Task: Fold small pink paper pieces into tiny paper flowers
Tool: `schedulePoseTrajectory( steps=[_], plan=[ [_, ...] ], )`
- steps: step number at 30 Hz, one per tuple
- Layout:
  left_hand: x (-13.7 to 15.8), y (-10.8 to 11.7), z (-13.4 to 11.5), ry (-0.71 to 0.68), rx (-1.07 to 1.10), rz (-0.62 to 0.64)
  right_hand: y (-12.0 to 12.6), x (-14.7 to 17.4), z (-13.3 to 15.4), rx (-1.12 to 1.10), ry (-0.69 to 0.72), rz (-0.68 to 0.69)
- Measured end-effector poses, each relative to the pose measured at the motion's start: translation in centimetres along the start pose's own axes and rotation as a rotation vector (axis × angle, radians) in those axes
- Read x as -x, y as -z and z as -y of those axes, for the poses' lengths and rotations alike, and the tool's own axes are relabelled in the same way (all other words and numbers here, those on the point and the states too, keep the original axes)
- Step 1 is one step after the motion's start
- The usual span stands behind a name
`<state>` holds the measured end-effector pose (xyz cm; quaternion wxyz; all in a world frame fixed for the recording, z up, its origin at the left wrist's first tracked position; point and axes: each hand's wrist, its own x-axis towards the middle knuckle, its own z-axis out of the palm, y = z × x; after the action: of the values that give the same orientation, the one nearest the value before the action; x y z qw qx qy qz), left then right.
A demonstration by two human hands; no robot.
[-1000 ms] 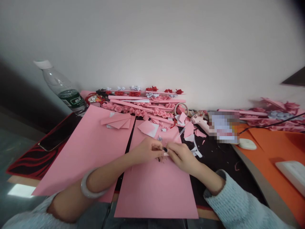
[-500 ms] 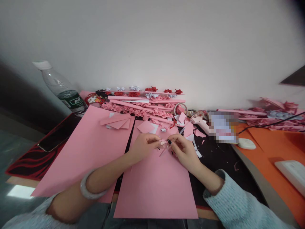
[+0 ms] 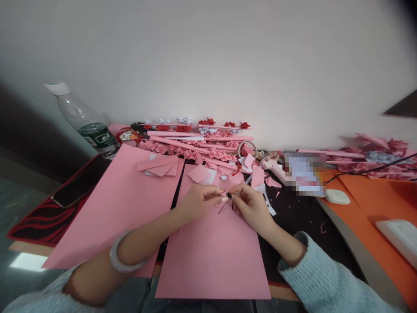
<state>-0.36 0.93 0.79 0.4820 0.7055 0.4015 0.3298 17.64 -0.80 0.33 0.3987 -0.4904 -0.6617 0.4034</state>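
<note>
Between the fingertips of both hands is a small folded piece of pink paper [image 3: 224, 194], mostly covered by the fingers. My left hand [image 3: 200, 201] pinches it from the left, thumb against forefinger. From the right, my right hand [image 3: 250, 206] pinches the same piece, its dark-nailed thumb touching the left fingertips. Beneath both hands lies a large pink paper sheet [image 3: 215, 261]. A second pink sheet [image 3: 114, 208] is to the left, with a small stack of cut pink paper [image 3: 159, 166] on it.
Pink paper flowers [image 3: 218, 153] and rolled pink sticks line the wall. A tape roll [image 3: 246, 150], a pink glue gun [image 3: 273, 165] and paper scraps lie behind my hands. A water bottle [image 3: 97, 134] and phone [image 3: 76, 182] are left; a white mouse [image 3: 337, 196] and keyboard [image 3: 399, 237] right.
My fingertips have drawn closer together over the pink paper piece, which now shows less. My left hand has shifted slightly right. The surrounding things have not moved.
</note>
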Motion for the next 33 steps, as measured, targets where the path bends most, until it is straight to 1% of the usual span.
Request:
schedulePoseTrajectory(
  steps=[3, 5, 13, 17, 20, 24, 27, 30, 33],
  plan=[
    [-0.1, 0.0, 0.2, 0.046, 0.086, 0.023, 0.0, -0.1, -0.2, -0.029, 0.003, -0.007],
    [-0.2, 0.1, 0.3, 0.048, 0.085, 0.021, 0.0, -0.1, -0.2, -0.038, 0.005, -0.003],
    [0.0, 0.1, -0.1, -0.075, -0.168, -0.014, 0.0, -0.1, 0.1, -0.066, -0.021, 0.004],
    [0.2, 0.0, -0.1, -0.159, -0.335, -0.045, -0.1, -0.1, 0.3, -0.131, -0.015, 0.052],
    [0.2, 0.1, -0.2, -0.194, -0.398, -0.026, -0.1, -0.1, 0.3, -0.154, -0.015, 0.082],
    [0.1, 0.2, -0.6, -0.217, -0.386, -0.009, 0.0, 0.0, 0.4, -0.139, 0.005, 0.104],
    [0.1, 0.2, -0.8, -0.248, -0.326, -0.006, -0.1, 0.1, 0.5, -0.162, 0.004, 0.122],
    [0.2, 0.0, -0.8, -0.243, -0.252, 0.013, -0.2, 0.1, 0.6, -0.181, -0.01, 0.124],
    [0.3, 0.0, -0.8, -0.233, -0.252, -0.03, -0.2, 0.1, 0.6, -0.186, -0.01, 0.135]
  ],
)
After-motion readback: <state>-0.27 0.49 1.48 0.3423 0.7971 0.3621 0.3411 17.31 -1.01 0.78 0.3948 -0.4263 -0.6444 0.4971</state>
